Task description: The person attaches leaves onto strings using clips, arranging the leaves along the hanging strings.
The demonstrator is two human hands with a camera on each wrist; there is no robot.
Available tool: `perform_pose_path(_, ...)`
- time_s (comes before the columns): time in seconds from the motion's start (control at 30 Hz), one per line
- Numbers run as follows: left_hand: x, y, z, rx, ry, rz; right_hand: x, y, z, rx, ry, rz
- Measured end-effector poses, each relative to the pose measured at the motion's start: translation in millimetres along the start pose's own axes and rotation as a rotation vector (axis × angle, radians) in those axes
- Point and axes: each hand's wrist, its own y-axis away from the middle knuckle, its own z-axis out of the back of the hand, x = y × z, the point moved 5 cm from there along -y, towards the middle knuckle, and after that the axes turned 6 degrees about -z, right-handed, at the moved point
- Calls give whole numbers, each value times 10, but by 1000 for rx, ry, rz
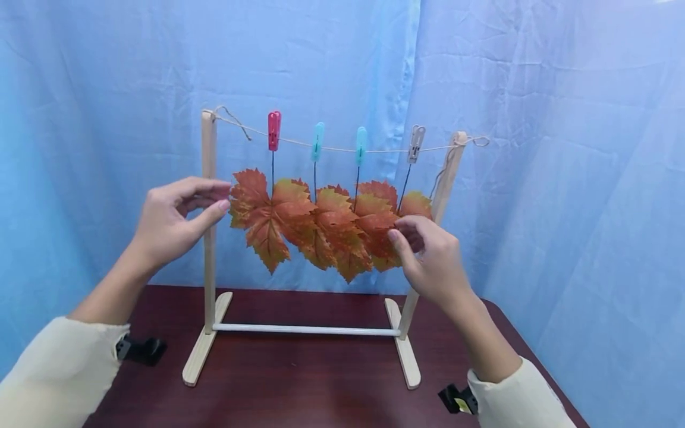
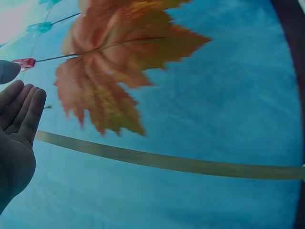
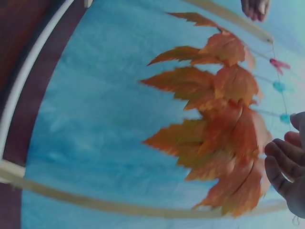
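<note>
Several orange-red artificial maple leaves (image 1: pixel 270 217) hang overlapping in a row by dark stems. Holding the stems to a string (image 1: pixel 338 149) are a pink clothespin (image 1: pixel 274 131), two teal clothespins (image 1: pixel 317 141) and a grey clothespin (image 1: pixel 415 144). My left hand (image 1: pixel 176 220) is beside the left edge of the leftmost leaf; the left wrist view shows its fingers extended, thumb apart, nothing between them. At the right end, my right hand (image 1: pixel 433 255) is close against the leaves with fingers loosely bent. In the right wrist view, no leaf shows between those fingers (image 3: pixel 281 160) and the thumb.
The string is tied between two wooden posts (image 1: pixel 209 267) on flat feet (image 1: pixel 404 351). A white rod (image 1: pixel 305 329) joins them low down. The stand is on a dark red table (image 1: pixel 299 380). Blue curtains (image 1: pixel 321 59) hang behind and at the sides.
</note>
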Motion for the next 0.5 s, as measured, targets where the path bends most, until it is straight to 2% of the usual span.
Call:
perform_pose_path(0.17,134,347,-61,-2,3,55,-170,261,73,-9,90,2)
perform_pose_path(0.33,224,621,-177,17,-4,119,-344,561,53,8,168,-24)
perform_pose_path(0.5,273,848,-340,55,-52,121,-500,841,-45,42,197,-70)
